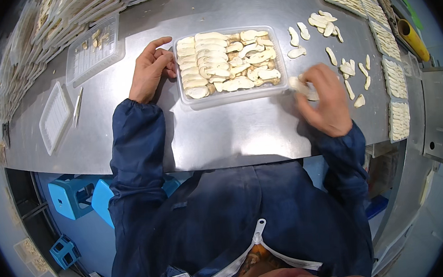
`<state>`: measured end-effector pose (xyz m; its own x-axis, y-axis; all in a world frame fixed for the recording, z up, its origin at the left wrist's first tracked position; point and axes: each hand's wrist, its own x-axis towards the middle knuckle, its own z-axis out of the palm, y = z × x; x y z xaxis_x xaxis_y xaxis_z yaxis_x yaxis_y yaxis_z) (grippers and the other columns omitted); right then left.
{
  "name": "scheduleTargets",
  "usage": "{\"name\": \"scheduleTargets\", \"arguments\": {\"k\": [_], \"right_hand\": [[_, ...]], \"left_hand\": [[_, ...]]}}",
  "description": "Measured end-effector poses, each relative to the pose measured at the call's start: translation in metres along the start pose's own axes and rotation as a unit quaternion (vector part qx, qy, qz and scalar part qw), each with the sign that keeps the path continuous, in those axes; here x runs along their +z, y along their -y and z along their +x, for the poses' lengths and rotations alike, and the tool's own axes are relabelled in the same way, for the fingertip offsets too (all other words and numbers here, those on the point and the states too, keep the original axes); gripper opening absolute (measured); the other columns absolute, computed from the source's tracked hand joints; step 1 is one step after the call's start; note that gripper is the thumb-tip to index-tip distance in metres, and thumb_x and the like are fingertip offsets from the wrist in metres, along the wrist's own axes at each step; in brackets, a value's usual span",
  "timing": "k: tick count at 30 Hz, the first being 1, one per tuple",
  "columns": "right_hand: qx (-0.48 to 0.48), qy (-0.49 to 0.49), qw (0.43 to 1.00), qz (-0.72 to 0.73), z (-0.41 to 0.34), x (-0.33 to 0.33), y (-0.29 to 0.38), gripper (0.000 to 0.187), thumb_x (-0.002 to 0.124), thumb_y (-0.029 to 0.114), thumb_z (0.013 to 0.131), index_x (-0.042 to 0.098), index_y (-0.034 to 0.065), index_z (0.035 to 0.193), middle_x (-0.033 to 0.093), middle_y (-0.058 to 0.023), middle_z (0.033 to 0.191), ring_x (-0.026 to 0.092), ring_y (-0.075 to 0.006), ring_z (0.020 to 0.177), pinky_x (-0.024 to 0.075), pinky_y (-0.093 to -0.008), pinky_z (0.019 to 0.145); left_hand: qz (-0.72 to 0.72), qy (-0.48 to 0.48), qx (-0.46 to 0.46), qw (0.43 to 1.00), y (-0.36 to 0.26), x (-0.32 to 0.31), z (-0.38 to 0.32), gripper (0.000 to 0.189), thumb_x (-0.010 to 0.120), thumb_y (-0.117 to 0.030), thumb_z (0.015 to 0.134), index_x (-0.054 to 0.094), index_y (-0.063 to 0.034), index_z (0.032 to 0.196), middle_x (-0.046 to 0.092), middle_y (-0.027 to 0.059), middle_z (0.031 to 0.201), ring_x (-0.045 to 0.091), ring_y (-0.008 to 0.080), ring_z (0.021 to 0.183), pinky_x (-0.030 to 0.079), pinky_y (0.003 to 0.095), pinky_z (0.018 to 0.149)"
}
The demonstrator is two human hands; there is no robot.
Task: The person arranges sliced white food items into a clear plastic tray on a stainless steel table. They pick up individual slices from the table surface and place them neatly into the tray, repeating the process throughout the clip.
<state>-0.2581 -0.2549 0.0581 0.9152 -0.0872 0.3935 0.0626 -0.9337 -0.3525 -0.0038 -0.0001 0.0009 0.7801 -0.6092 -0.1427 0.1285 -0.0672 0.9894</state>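
Note:
A clear plastic tray (234, 98) holds pale mushroom slices, in neat overlapping columns on its left and more loosely laid on its right. My left hand (153, 67) rests at the tray's left wall, fingers curled; a small dark thing shows by the fingertips, too hidden to name. Just right of the tray's lower right corner, my right hand (323, 99) is blurred and pinches a pale mushroom slice (299, 85) between thumb and fingers. Loose mushroom slices (331, 56) lie scattered on the steel table beyond that hand, some in small piles.
Stacked filled trays (79, 20) stand at the upper left. Nearer are a clear tray with small scraps (115, 49), a white tray or lid (55, 118) and metal tweezers (78, 107). Small filled trays (395, 78) line the right edge. Blue plastic stools (72, 197) stand below the table.

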Motion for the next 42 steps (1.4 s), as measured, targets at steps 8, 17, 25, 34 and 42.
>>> {"name": "scheduleTargets", "arguments": {"k": [8,17,25,34,42], "right_hand": [[-0.137,0.061,0.987,0.052,0.073,0.072,0.044,0.020,0.061,0.006,0.070,0.053,-0.0002,0.088,0.050,-0.0126,0.088,0.052,-0.0279,0.085,0.0416,-0.0381,0.074],[-0.136,0.103,0.985,0.028,0.080,0.088,0.050,0.021,0.062,0.006,0.072,0.054,-0.0001,0.090,0.050,-0.0116,0.089,0.052,-0.0263,0.086,0.0425,-0.0377,0.076],[-0.136,0.064,0.988,0.047,0.082,0.074,0.046,0.023,0.064,0.007,0.071,0.053,0.0002,0.090,0.050,-0.0122,0.088,0.053,-0.0273,0.085,0.0424,-0.0380,0.074],[0.095,-0.153,0.979,-0.092,-0.015,-0.050,-0.053,0.007,0.059,-0.004,0.079,0.055,-0.0005,0.083,0.053,-0.0111,0.076,0.052,-0.0215,0.064,0.0434,-0.0283,0.060],[0.403,-0.028,0.906,-0.126,-0.137,-0.081,-0.104,0.023,0.064,0.024,0.081,0.059,0.0017,0.081,0.060,-0.0152,0.074,0.059,-0.0332,0.068,0.0452,-0.0413,0.060]], "left_hand": [[0.020,0.001,0.004,1.000,-0.003,0.002,0.001,0.040,0.054,-0.007,0.092,0.048,0.0008,0.130,0.056,0.0015,0.076,0.055,0.0062,0.060,0.048,0.0178,0.055],[0.047,-0.007,0.007,0.999,-0.002,0.002,-0.003,0.039,0.054,-0.010,0.093,0.048,-0.0002,0.130,0.056,0.0007,0.077,0.055,0.0068,0.061,0.049,0.0183,0.057],[0.041,-0.006,0.004,0.999,-0.005,0.002,-0.001,0.039,0.053,-0.008,0.091,0.049,0.0004,0.129,0.055,0.0021,0.075,0.054,0.0071,0.062,0.047,0.0186,0.057],[0.010,0.011,0.026,1.000,0.001,-0.002,-0.002,0.039,0.053,-0.005,0.090,0.048,0.0027,0.128,0.056,0.0030,0.077,0.052,0.0087,0.063,0.045,0.0212,0.057],[0.005,-0.003,0.009,1.000,-0.001,0.008,0.000,0.038,0.051,-0.006,0.092,0.048,0.0009,0.129,0.056,0.0013,0.079,0.051,0.0058,0.062,0.044,0.0181,0.057]]}}
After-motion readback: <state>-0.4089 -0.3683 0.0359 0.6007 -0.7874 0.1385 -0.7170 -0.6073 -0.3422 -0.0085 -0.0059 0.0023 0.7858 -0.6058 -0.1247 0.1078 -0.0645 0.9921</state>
